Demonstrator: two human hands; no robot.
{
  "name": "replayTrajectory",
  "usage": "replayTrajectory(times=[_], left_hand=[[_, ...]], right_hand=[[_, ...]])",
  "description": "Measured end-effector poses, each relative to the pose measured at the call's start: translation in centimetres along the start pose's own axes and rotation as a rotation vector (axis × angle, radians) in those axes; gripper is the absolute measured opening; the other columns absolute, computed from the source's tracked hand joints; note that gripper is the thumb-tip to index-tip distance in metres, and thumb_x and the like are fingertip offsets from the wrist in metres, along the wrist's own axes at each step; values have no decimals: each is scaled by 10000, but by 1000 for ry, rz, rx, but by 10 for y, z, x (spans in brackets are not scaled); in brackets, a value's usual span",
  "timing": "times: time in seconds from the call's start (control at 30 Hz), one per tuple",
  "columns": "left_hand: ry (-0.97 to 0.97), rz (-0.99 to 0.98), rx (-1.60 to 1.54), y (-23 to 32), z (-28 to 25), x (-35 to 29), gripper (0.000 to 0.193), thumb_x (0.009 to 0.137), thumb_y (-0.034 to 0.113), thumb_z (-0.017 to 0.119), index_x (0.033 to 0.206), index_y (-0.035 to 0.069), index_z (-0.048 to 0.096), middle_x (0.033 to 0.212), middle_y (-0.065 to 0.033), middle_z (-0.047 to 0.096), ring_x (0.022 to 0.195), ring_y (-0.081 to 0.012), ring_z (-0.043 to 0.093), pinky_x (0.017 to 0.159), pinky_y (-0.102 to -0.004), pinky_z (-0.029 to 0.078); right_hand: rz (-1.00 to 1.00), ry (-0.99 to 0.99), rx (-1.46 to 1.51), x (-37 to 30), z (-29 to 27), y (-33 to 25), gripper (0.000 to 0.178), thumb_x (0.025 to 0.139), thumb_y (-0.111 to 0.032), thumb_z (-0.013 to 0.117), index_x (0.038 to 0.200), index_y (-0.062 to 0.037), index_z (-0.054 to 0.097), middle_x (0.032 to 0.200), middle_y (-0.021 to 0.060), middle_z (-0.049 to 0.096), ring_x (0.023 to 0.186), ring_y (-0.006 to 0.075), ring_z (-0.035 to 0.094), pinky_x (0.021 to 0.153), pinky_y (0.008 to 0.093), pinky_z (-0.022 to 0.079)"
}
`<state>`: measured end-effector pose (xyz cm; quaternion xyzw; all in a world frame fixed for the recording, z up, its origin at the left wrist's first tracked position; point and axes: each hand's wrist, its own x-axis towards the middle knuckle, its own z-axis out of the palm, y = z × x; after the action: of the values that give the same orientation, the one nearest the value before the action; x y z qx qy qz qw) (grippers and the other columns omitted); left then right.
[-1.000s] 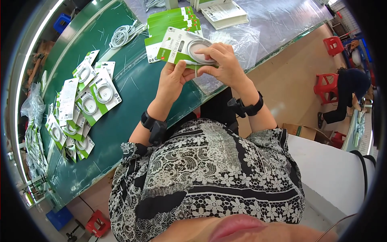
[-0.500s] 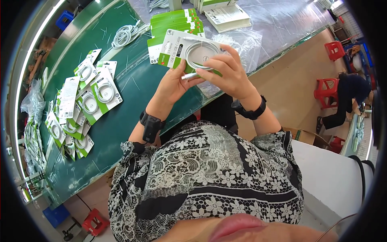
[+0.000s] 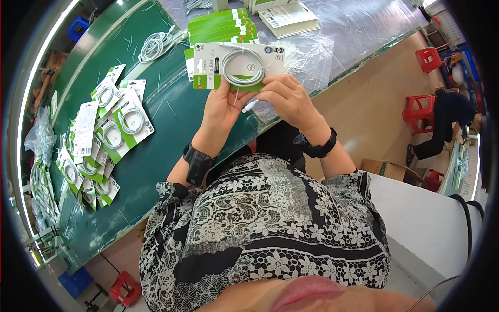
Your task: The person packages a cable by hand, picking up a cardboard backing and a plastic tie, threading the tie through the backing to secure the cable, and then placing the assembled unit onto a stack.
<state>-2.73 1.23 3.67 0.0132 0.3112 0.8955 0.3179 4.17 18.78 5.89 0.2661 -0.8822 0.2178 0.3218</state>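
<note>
A white and green backing card (image 3: 205,66) with a coiled white cable (image 3: 243,83) on its front is held up over the table edge. My left hand (image 3: 221,110) grips the card from below, thumb on its front. At the card's lower right, my right hand (image 3: 291,101) has its fingers curled and pinched at the edge beside the coil; exactly what the fingertips pinch is partly hidden. One white cable plug (image 3: 250,106) sticks out below the card between my hands. A thin white strand hangs next to it.
Carded cables (image 3: 112,132) lie heaped on the green table (image 3: 161,151) to the left. A loose coiled cable (image 3: 156,47) lies farther back. Behind my hands are overlapping green cards (image 3: 221,23), a card stack (image 3: 289,20) and clear plastic bags (image 3: 314,57). A person (image 3: 449,122) bends near red stools (image 3: 417,112).
The card has turned more level and shifted slightly left. My right hand has moved from the coil's front down to the card's lower right edge, its fingers now more curled.
</note>
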Motion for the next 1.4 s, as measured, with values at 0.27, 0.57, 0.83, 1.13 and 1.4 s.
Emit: replayTrajectory(times=[0.27,0.57,0.83,1.13,1.4], left_hand=[[76,-40,-141,-8,-11,10,350,1020,270,361,1294,63,425,1229,-105,572,1068,-242,607,808,-385,549],[-52,-19,-152,-7,-8,12,312,1010,215,405,1274,56,447,1193,-99,584,1041,-235,612,836,-390,530],[-115,-43,-158,-11,-4,3,326,989,131,427,1288,1,420,1219,-142,549,1098,-263,577,964,-446,480],[-244,35,-102,-19,-6,-5,355,965,64,453,1308,-11,402,1263,-156,517,1139,-277,549,1014,-466,444],[-68,37,-134,-21,-1,-5,338,947,59,514,1271,4,440,1198,-138,576,1054,-257,605,973,-440,483]], right_hand=[[82,22,185,-6,11,6,182,702,1,669,840,-88,589,816,53,529,837,237,546,754,344,422],[15,101,16,18,8,-3,228,699,-74,692,912,-118,625,949,20,588,930,226,538,856,347,366],[249,250,100,24,19,6,219,655,-71,737,859,-124,680,931,2,637,929,189,565,921,346,332],[299,152,-16,20,11,-1,221,665,-73,737,872,-123,679,815,-26,620,889,174,566,943,365,323],[130,134,-162,13,17,1,212,689,-59,690,878,-155,683,839,-42,618,904,168,556,992,377,308]])
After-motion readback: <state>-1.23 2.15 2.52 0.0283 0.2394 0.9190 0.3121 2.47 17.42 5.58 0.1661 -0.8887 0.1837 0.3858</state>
